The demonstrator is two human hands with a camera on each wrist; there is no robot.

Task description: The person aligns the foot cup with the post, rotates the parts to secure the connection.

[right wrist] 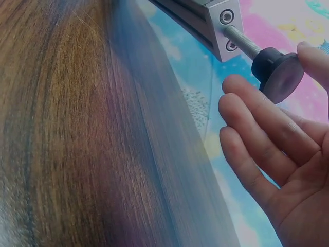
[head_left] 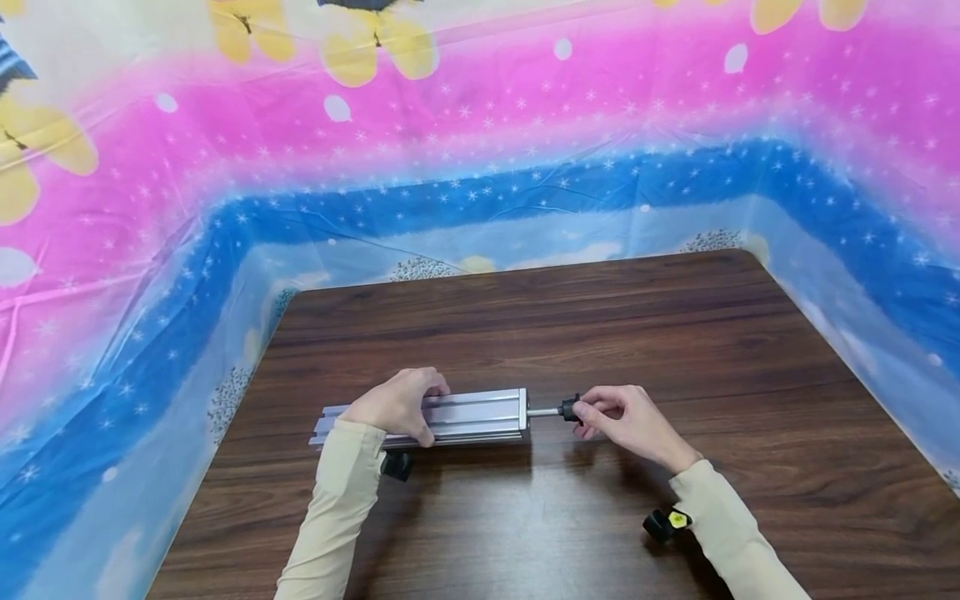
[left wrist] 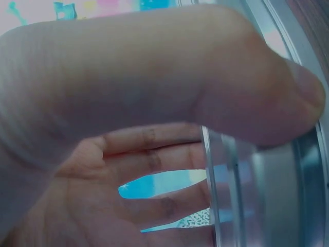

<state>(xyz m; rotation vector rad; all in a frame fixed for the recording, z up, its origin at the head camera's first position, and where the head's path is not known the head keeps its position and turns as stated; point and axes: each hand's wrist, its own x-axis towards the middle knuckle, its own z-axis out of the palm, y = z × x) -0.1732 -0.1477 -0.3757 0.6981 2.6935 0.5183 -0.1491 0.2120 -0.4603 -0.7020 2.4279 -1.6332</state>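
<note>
Across from me, a silver aluminium profile (head_left: pixel 480 412) is at the middle of the wood-grain table (head_left: pixel 525 333) — resting or just lifted, I can't tell. The left hand (head_left: pixel 393 408) grips it, thumb on the near side. From its screwed-on end plate (right wrist: pixel 230 31) a threaded rod (right wrist: pixel 244 43) runs to a black knob (right wrist: pixel 282 77), pinched by the right hand (head_left: pixel 632 423). The yellow tag (head_left: pixel 678 519) beside that sleeve (head_left: pixel 731 525) is too small to read.

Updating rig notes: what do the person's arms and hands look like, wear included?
Left sleeve and right sleeve: long, cream, reaching the wrists. Left hand and right hand: ungloved. Black left wrist camera and right wrist camera, the latter beside a yellow pentagonal marker.
</note>
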